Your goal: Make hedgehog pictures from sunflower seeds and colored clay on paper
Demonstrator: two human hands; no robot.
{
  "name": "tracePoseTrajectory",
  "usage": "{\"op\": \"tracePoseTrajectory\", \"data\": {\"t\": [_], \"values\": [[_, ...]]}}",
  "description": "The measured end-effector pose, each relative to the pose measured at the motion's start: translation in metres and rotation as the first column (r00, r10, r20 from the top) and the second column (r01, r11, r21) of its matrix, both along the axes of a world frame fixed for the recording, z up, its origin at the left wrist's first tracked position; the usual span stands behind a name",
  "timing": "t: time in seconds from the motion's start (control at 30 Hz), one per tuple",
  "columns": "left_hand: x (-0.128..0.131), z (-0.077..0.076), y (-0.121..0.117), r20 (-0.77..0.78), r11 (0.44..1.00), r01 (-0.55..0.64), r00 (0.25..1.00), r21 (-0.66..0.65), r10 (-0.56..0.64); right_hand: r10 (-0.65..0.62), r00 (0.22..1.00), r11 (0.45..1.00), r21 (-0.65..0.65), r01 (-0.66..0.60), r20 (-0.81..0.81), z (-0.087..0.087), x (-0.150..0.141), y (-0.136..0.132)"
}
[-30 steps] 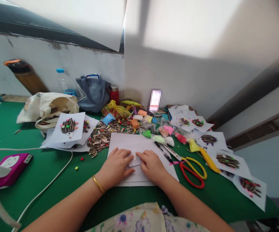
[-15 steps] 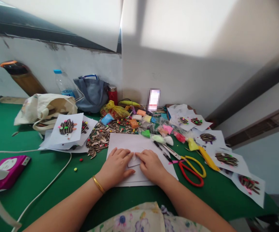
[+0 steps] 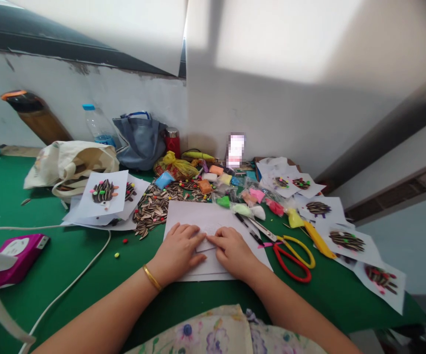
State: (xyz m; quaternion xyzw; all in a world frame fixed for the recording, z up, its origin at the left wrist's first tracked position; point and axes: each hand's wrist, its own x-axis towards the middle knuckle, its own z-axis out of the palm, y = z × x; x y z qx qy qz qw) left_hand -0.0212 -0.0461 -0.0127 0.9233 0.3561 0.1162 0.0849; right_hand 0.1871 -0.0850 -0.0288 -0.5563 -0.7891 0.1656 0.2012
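Both of my hands rest on a stack of white paper sheets point(image 3: 198, 214) on the green table point(image 3: 80, 260). My left hand point(image 3: 178, 251) lies flat with fingers stretched forward, holding a small piece of paper down. My right hand point(image 3: 231, 250) has curled fingers, its fingertips pressing on the same small paper where the two hands meet. What lies under the fingertips is hidden. A gold bangle circles my left wrist.
A pile of sunflower seeds point(image 3: 152, 209) lies behind the paper. Red and yellow scissors point(image 3: 294, 255) sit to the right, with clay packets point(image 3: 242, 199) and seed hedgehog pictures point(image 3: 346, 241). On the left lie a hedgehog picture point(image 3: 104, 191), a cream bag point(image 3: 71, 162), a white cable point(image 3: 83, 268) and a magenta box point(image 3: 12, 255).
My fingertips have closed together over the small white piece that showed between them earlier. The hands stay on the paper.
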Motion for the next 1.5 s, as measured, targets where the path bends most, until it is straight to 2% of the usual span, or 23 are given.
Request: {"op": "tracePoseTrajectory", "data": {"t": [0.27,0.5,0.77,1.23,1.37,1.5], "values": [[0.000,0.001,0.000,-0.029,1.000,-0.006,1.000,-0.001,0.006,0.034,0.999,0.999,0.013,-0.033,-0.027,0.000,0.004,-0.003],[0.000,-0.002,0.002,0.006,1.000,-0.005,1.000,-0.003,0.005,0.044,0.998,0.999,0.026,-0.046,0.055,0.003,0.001,-0.012],[0.001,-0.004,0.003,0.064,1.000,-0.012,0.998,-0.010,0.013,0.058,0.998,0.997,0.055,-0.059,0.017,-0.001,0.007,-0.008],[0.002,-0.004,0.004,0.083,0.999,-0.022,0.996,-0.025,0.024,0.082,0.996,0.996,0.036,-0.084,0.045,0.000,0.005,-0.007],[0.002,-0.005,0.004,0.083,0.999,-0.028,0.996,-0.019,0.030,0.054,0.993,0.998,0.032,-0.058,0.101,0.001,-0.002,-0.009],[0.002,-0.005,0.004,0.086,0.999,-0.028,0.996,-0.019,0.030,0.041,0.995,0.998,0.039,-0.044,0.091,0.000,-0.005,-0.009]]}}
